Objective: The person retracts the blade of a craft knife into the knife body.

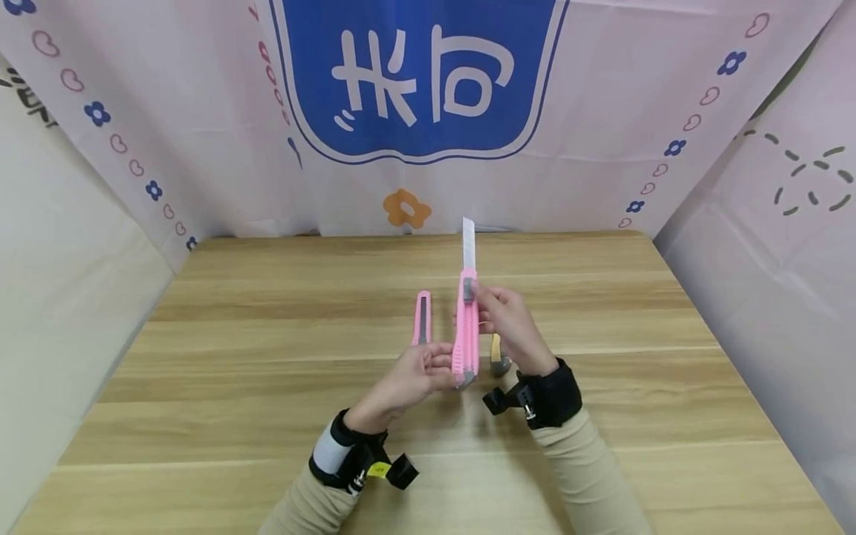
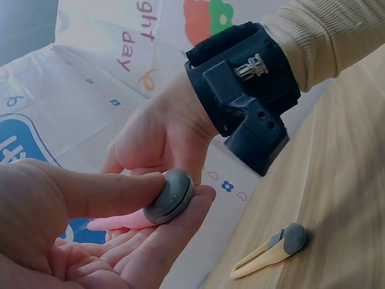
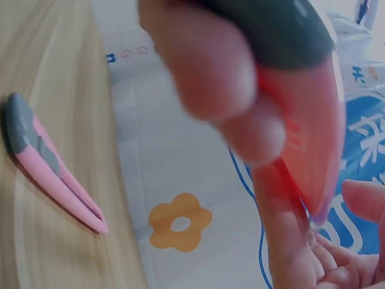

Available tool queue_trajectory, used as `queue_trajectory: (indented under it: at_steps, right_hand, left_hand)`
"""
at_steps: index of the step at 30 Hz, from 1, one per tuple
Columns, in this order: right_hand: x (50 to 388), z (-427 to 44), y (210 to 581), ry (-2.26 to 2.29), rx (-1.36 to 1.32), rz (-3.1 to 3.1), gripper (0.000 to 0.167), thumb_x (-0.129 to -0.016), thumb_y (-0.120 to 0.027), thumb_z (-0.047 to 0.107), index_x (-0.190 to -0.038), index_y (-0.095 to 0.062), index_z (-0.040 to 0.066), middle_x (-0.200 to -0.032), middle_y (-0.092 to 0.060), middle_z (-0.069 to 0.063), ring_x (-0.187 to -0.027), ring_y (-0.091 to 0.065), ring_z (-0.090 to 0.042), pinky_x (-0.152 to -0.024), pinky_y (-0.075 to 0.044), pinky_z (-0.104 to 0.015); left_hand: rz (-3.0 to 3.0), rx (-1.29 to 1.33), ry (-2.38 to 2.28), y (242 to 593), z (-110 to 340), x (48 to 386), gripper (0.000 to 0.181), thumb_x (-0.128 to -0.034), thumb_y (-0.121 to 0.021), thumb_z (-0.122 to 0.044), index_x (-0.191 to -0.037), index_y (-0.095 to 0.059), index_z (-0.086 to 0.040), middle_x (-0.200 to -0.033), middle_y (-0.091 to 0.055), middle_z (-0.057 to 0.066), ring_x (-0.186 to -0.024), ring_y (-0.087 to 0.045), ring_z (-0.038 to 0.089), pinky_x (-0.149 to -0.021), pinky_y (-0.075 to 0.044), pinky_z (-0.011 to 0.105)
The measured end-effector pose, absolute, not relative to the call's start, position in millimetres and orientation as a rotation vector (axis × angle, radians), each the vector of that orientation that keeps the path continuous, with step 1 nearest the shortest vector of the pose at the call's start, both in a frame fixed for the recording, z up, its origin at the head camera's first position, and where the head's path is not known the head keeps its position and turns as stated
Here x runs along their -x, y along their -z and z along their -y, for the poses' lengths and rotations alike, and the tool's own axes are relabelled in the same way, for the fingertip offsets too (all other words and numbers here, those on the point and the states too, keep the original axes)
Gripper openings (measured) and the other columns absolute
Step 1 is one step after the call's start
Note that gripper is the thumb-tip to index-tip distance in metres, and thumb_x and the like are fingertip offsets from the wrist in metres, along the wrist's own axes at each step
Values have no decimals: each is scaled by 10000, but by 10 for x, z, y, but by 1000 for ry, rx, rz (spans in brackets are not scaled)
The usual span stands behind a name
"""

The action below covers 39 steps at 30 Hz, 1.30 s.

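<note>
A pink utility knife (image 1: pixel 466 327) is held up above the table, its long blade (image 1: pixel 469 244) extended and pointing away. My left hand (image 1: pixel 414 375) pinches its grey end cap (image 2: pixel 170 197) between thumb and fingers. Higher up the handle, my right hand (image 1: pixel 511 327) grips it with the thumb at the grey slider (image 1: pixel 468 290). In the right wrist view the handle (image 3: pixel 310 132) is close and blurred. A second pink utility knife (image 1: pixel 423 318) lies beyond the left hand. Partly hidden by the right wrist in the head view, a yellow-orange utility knife (image 2: pixel 267 251) lies on the table.
The wood-grain table (image 1: pixel 221 371) spans the lower view. A white cloth with a blue printed sign (image 1: pixel 421 82) and an orange flower (image 1: pixel 406 209) hangs along its far edge. Pale cloths hang at both sides. Each wrist wears a black strap with a camera mount (image 1: pixel 548 394).
</note>
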State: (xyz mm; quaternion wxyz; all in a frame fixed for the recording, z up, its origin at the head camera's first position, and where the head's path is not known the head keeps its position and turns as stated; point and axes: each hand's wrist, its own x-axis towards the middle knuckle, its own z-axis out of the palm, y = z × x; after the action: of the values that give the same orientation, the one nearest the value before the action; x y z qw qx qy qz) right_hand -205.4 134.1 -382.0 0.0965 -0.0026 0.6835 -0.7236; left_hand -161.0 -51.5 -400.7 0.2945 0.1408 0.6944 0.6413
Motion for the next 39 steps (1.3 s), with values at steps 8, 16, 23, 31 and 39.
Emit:
queue_trajectory:
  at_steps: [8,16,23,31,39]
  right_hand:
    - [2088,-1354,3810,2151,-104,-2027,493,-1011,-475,355,-1098,-591,-116,-658,-712,82,-638,-698,-65,-586,-591,-205]
    - [2090,-1291,3882,2213,-192,-2030,363,-982,-543,338,-752,-643,75,-573,-693,48,-548,-686,-90,-528,-588,-227]
    - [2085,-1285,3885,2222,-126,-2028,389,-984,-543,323,-991,-658,-48,-638,-721,54,-632,-720,-110,-623,-615,-250]
    - [2070,-1287,3884,2297,-4,-1971,445,-997,-524,234,-1105,-575,-195,-641,-730,43,-628,-722,-82,-656,-626,-268]
    - [2077,-1296,3873,2336,12,-1978,445,-1001,-515,216,-1100,-564,-215,-633,-729,41,-618,-721,-79,-646,-622,-256]
  left_hand:
    - [-1849,-469,-1661,4031,464,1623,456,-889,-589,24,-1313,-453,123,-1217,-610,323,-1055,-677,245,-920,-583,272]
    - [-1805,-512,-1658,4107,465,1603,444,-880,-594,54,-1285,-442,150,-1204,-612,350,-1071,-686,308,-907,-588,269]
    - [-1796,-515,-1670,4088,466,1583,479,-869,-586,67,-1318,-444,155,-1231,-595,346,-1133,-640,390,-949,-575,320]
    - [-1769,-460,-1671,4069,478,1567,482,-871,-570,76,-1328,-439,155,-1241,-590,344,-1134,-647,364,-933,-581,295]
    - [-1745,-342,-1708,4007,514,1577,540,-850,-588,92,-1361,-419,134,-1296,-560,328,-1179,-622,363,-932,-582,294]
